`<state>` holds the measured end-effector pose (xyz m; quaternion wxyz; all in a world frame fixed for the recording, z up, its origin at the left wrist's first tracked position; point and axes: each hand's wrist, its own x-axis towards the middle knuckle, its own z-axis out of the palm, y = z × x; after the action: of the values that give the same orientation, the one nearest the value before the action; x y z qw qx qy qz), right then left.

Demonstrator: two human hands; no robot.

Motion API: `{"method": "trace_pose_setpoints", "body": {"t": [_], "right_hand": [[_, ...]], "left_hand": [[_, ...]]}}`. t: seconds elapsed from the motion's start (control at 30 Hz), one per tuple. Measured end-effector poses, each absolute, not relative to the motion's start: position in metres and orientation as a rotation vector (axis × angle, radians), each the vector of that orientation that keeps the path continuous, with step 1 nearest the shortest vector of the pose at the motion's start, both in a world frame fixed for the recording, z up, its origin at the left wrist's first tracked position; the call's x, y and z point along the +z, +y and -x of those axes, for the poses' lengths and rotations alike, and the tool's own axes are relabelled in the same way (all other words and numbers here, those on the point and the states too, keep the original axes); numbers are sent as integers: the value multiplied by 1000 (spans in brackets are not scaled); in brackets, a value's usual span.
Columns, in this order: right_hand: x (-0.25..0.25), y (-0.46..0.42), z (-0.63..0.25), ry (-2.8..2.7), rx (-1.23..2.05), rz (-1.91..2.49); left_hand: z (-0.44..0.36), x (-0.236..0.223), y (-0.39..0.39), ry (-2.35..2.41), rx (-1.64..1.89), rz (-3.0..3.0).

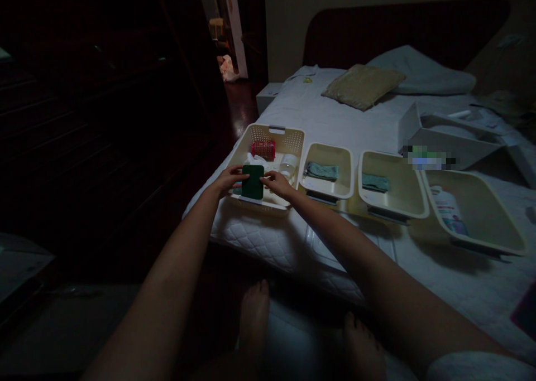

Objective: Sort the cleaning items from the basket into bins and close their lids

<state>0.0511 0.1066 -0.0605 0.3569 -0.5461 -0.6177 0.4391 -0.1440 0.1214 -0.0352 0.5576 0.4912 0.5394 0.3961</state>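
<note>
A dark green rectangular pad, perhaps a scouring pad [253, 182], is held up over the near part of a cream perforated basket [290, 141]. My left hand [231, 179] grips its left edge, and my right hand [275, 183] pinches its right edge. Inside the basket lie a red slotted container [263, 150], a clear jar [288, 164] and a crumpled white item [256, 159]. Part of the basket's floor is hidden behind my hands and the pad.
Right of the basket, two cream bins [335, 153] [397, 172] each contain a folded green cloth [323, 172] [375, 182]. Another bin [486, 208] holds a white bottle [449, 210]. A white open box [456, 141], a beige pillow [363, 85] and a clear lid [326, 247] rest on the bed [238, 230].
</note>
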Motion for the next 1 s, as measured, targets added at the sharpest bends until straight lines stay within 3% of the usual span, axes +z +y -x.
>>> {"method": "trace_pose_setpoints", "body": {"t": [0.53,1.0], "right_hand": [[-57,106,-52,-1649,1059,1453],[-46,116,-54,-1865,804,1338]], "left_hand": [[135,-24,114,1414,855,-1218],[122,-7,110,1557,731,-1445]]}}
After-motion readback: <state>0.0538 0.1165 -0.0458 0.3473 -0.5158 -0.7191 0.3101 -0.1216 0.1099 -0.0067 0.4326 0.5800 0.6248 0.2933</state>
